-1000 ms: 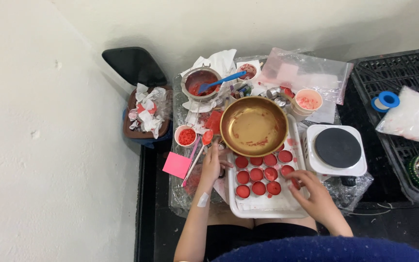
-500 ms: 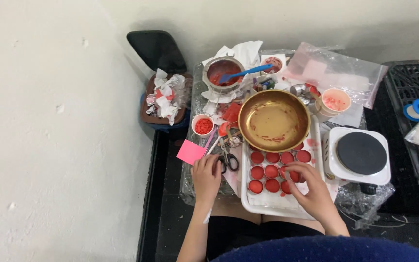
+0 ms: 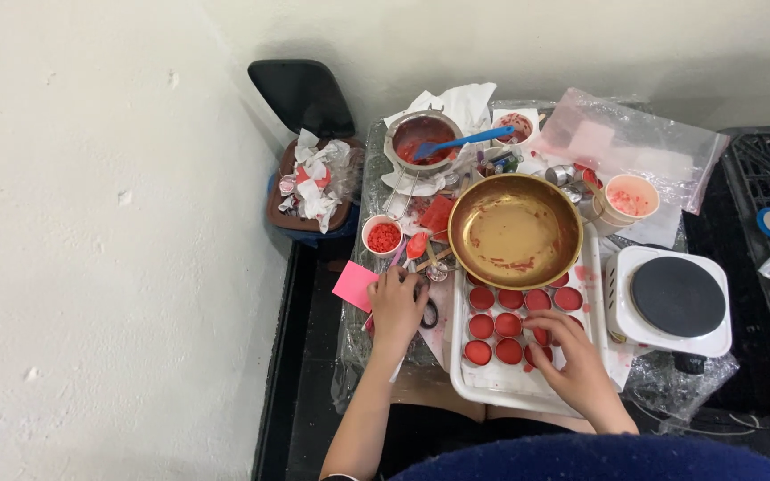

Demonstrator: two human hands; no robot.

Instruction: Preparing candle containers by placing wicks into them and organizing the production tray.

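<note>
Tins (image 3: 510,325) of red wax, small round and shallow, sit in rows on the white tray (image 3: 492,392) at the middle of the cluttered table, and we read the scene from the left: a bin (image 3: 309,191) stuffed with crumpled paper stands by the wall, then a pink card (image 3: 354,285) lies at the table's near-left edge with a small white cup of red beads (image 3: 383,237) just beyond it; our left hand (image 3: 398,307) rests beside the card, fingers curled over dark scissors (image 3: 430,313), though we cannot tell whether it truly grips them; further right the wide brass bowl (image 3: 514,230) overlaps the tray's far end, and our right hand (image 3: 572,356) lies over the near rows with fingers loosely spread, fingertips touching one tin; we judge these tins light, stiff-walled and easy to tip, the fill possibly soft and prone to smearing, so we would take one by its rim or sides between thumb and finger and keep it level; at the far right a white hotplate (image 3: 677,298) stands just beside the tray
</note>
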